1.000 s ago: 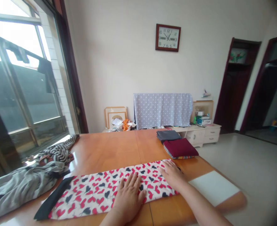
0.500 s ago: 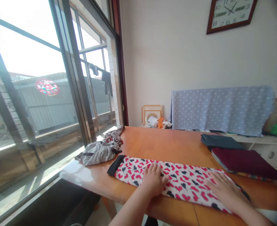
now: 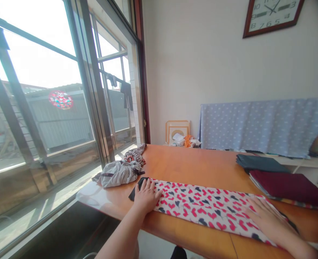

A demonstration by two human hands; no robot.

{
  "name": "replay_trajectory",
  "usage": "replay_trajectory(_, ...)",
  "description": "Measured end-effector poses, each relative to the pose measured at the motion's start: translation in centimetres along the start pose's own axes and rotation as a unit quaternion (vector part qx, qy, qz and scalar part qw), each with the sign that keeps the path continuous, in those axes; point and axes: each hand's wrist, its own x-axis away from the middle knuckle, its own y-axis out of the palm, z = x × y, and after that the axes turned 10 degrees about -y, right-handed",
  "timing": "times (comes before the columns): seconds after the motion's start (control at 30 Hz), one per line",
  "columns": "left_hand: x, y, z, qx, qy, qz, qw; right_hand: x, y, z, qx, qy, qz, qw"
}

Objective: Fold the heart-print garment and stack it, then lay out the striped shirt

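Note:
A long folded garment (image 3: pixel 202 207), white with red and dark hearts, lies flat along the front of the wooden table (image 3: pixel 186 163). Its left end has a black band, partly covered by my left hand (image 3: pixel 147 196). That hand rests flat on the cloth with its fingers apart. Near the right end my right hand (image 3: pixel 268 217) lies spread on the fabric, palm down. Dark cloth shows just beyond it at that end. Neither hand grips the garment.
Crumpled grey clothing (image 3: pixel 119 173) and a striped cloth (image 3: pixel 135 154) lie at the left by the window. At the right sit a folded maroon cloth (image 3: pixel 291 185) and a folded dark teal cloth (image 3: pixel 261 163). A dotted blue cover (image 3: pixel 258 126) hangs behind.
My left hand has slid left along the garment, from its middle to the black-banded end. My right hand stays on the right end. The view has shifted slightly.

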Motion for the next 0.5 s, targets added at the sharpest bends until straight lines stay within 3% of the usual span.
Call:
replay_trajectory(0.17,-0.8,-0.7,-0.2,0.037,-0.005,-0.026,0.999,-0.3,-1.3,-1.4,0.029,0.032,-0.061,0.997)
replay_trajectory(0.3,-1.4,-2.0,-1.4,0.064,-0.015,0.012,0.998,-0.4,-2.1,-2.2,0.03,0.021,-0.069,0.997)
replay_trajectory(0.5,-2.1,-3.3,-4.4,0.057,-0.151,0.031,0.986,-0.4,-2.9,-3.0,0.01,0.036,-0.062,0.997)
